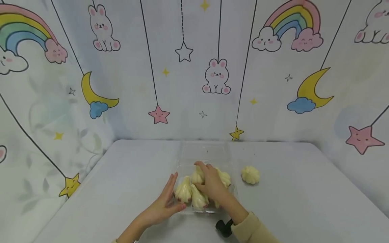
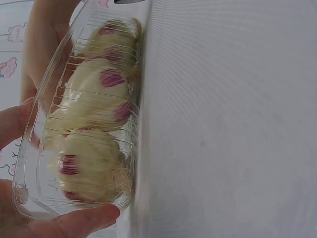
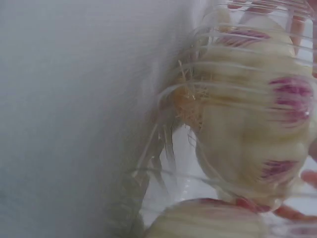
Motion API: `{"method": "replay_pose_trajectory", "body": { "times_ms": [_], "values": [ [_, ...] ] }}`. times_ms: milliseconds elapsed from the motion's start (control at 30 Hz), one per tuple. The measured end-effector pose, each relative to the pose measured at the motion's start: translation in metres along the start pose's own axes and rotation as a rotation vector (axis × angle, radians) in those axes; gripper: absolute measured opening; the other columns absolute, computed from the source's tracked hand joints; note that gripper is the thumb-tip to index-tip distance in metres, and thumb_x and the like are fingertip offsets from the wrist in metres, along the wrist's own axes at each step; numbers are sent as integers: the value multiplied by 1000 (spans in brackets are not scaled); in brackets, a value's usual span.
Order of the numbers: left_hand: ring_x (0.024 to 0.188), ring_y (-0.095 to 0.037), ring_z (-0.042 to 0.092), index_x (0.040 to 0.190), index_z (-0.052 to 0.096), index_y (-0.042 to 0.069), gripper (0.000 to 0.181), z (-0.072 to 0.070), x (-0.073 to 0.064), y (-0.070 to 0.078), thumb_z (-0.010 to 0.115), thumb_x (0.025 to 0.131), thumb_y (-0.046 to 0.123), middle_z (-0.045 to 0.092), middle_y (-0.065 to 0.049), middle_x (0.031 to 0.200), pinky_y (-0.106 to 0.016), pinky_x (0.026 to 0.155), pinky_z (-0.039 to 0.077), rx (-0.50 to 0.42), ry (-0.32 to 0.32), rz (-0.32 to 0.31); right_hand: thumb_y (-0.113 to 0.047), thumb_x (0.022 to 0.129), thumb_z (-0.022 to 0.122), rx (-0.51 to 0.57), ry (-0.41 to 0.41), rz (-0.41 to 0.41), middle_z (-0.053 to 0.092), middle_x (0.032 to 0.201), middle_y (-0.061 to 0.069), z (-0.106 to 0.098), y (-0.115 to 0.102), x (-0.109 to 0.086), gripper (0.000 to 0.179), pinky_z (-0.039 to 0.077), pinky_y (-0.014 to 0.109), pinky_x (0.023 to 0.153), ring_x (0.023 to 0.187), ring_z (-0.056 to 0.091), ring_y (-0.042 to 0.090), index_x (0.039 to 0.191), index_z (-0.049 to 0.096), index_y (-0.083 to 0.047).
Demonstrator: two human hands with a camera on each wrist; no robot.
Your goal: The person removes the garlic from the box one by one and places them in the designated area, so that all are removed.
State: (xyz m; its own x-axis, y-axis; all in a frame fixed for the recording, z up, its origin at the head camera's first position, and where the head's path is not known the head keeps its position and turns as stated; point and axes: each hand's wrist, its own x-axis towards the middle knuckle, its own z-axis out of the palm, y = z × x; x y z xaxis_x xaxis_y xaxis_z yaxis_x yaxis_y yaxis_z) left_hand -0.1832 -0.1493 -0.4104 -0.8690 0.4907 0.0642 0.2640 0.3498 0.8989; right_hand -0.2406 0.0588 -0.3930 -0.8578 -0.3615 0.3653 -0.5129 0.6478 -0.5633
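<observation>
Holding a garlic bulb (image 1: 197, 176) in the right hand (image 1: 213, 185), inside a clear box (image 1: 197, 212).
In the head view, more bulbs (image 1: 183, 191) close around it; left hand (image 1: 164, 206) spread wide at the box's left side; one lone bulb (image 1: 250, 175) on the white surface (image 1: 297, 192), right of the box. In the left wrist view, thumb (image 2: 81, 221) at the box's corner, purple-spotted bulbs behind the clear wall. In the right wrist view, big bulbs up close, fingertips at the edge.

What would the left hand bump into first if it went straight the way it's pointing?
Probably the left side of the clear box. The left hand is right beside it, maybe touching already; depth is hard to judge. Just inside sits a garlic bulb.
</observation>
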Motion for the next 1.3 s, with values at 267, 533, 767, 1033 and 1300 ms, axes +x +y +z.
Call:
{"method": "replay_pose_trajectory", "body": {
  "times_ms": [267, 533, 767, 1033, 1300],
  "values": [
    [131, -49, -3, 146, -12, 27, 91, 1, 0, -1, 59, 90, 27, -21, -19, 147, -62, 97, 25, 32, 13, -3, -12, 75, 76, 139, 53, 10, 51, 104, 10, -15, -4, -12, 62, 46, 23, 56, 79, 48, 18, 128, 45, -10],
    [132, -49, -4, 146, -13, 24, 91, 0, -1, 0, 59, 90, 26, -22, -18, 147, -64, 97, 24, 14, 3, 5, -16, 74, 77, 270, 40, 53, 50, 111, 8, -28, -7, -21, 67, 51, 20, 57, 95, 48, 23, 132, 43, -19],
    [130, -53, -1, 146, -13, 22, 91, 1, -1, -1, 59, 90, 25, -23, -20, 147, -64, 95, 25, 4, 2, 11, -21, 73, 78, 326, 30, 85, 51, 113, 7, -41, -6, -26, 71, 52, 21, 59, 94, 51, 22, 133, 40, -25],
    [132, -48, -5, 146, -13, 23, 91, 1, -1, -3, 59, 90, 26, -21, -20, 147, -63, 97, 24, 36, 14, 8, -17, 71, 80, 331, 98, 122, 52, 111, 9, -50, 0, -31, 73, 52, 22, 58, 94, 52, 24, 132, 40, -21],
    [132, -49, -3, 146, -13, 23, 91, 0, -1, -1, 59, 91, 25, -23, -19, 147, -62, 98, 24, 24, 0, 11, -18, 70, 80, 339, 111, 148, 51, 113, 10, -60, 10, -35, 75, 53, 24, 59, 96, 51, 27, 132, 39, -20]
  ]
}}
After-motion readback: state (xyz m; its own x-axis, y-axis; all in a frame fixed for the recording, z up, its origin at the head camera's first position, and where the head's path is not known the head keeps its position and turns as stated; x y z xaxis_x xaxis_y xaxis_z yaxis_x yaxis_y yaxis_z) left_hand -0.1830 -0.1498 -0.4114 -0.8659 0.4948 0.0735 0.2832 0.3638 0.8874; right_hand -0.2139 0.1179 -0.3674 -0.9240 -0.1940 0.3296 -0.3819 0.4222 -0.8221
